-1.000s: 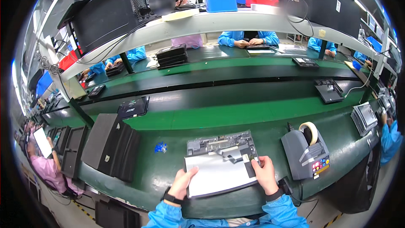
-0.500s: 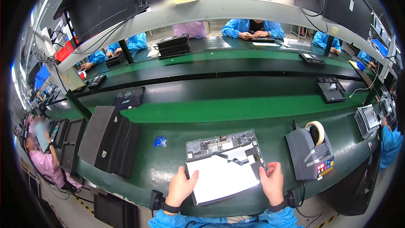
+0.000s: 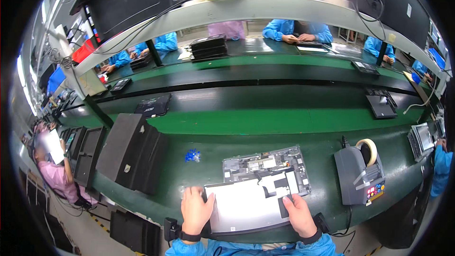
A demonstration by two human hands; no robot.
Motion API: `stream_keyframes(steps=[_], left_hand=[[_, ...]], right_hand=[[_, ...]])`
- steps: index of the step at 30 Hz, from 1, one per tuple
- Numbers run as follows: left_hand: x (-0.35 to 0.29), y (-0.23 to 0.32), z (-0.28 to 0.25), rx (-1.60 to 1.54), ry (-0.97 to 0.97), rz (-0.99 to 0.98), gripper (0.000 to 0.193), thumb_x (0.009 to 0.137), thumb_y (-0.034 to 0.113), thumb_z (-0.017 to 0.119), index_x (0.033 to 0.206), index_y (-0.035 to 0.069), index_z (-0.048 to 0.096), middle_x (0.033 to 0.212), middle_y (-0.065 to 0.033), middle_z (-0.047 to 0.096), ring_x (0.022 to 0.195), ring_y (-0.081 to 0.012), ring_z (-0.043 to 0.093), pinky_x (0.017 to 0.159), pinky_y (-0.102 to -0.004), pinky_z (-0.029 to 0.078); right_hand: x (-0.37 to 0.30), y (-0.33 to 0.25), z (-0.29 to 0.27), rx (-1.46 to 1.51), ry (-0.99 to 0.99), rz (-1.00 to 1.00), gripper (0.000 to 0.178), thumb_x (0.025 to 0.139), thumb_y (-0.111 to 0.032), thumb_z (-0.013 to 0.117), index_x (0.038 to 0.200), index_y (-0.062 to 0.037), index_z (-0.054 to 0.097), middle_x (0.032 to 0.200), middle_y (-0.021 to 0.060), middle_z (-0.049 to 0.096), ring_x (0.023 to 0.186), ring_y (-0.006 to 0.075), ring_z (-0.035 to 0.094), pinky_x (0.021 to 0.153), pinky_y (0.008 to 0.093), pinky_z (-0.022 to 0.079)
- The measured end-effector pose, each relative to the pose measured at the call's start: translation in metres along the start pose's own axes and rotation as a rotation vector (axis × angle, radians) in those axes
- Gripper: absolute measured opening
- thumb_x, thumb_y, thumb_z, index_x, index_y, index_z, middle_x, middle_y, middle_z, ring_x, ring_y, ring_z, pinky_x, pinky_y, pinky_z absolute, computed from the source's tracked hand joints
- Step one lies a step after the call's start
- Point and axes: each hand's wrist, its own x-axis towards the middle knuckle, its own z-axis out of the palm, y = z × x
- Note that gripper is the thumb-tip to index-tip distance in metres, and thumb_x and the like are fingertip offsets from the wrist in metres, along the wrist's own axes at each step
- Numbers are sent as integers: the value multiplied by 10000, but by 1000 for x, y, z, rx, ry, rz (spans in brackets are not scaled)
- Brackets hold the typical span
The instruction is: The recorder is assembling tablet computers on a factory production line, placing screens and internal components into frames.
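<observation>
A thin silver panel (image 3: 246, 211) with a black ribbon cable (image 3: 266, 188) on its upper right part lies tilted in front of me. It overlaps the near part of an opened device with bare circuit boards (image 3: 256, 162). My left hand (image 3: 196, 211) grips the panel's left edge, thumb on top; the fingers' undersides are hidden. My right hand (image 3: 301, 215) closes on the panel's right side near a black patch, with its thumb on top and the other fingers mostly hidden below. Small blue pieces (image 3: 192, 155) lie in a heap beyond my left hand.
A grey tape dispenser (image 3: 358, 175) stands right, a stack of black foam trays (image 3: 130, 154) left. A dark device (image 3: 154, 105) and an opened one (image 3: 381, 104) lie on the far strip. Co-workers sit opposite and at both sides; a shelf beam (image 3: 237, 14) crosses above.
The panel has slid toward me and left relative to the opened device, uncovering more boards. Its bright white surface now looks silver. The left hand moved with its edge; the view shifted slightly.
</observation>
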Motion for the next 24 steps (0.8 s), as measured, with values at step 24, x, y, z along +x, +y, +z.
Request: stream_keyframes(steps=[24], left_hand=[[97, 13, -3, -297, -1015, -138, 412, 868, 428, 599, 758, 32, 611, 626, 20, 506, 577, -77, 434, 501, -249, 325]], right_hand=[[3, 9, 16, 110, 25, -33, 178, 956, -174, 529, 922, 1, 546, 777, -13, 564, 686, 34, 472, 609, 199, 406]])
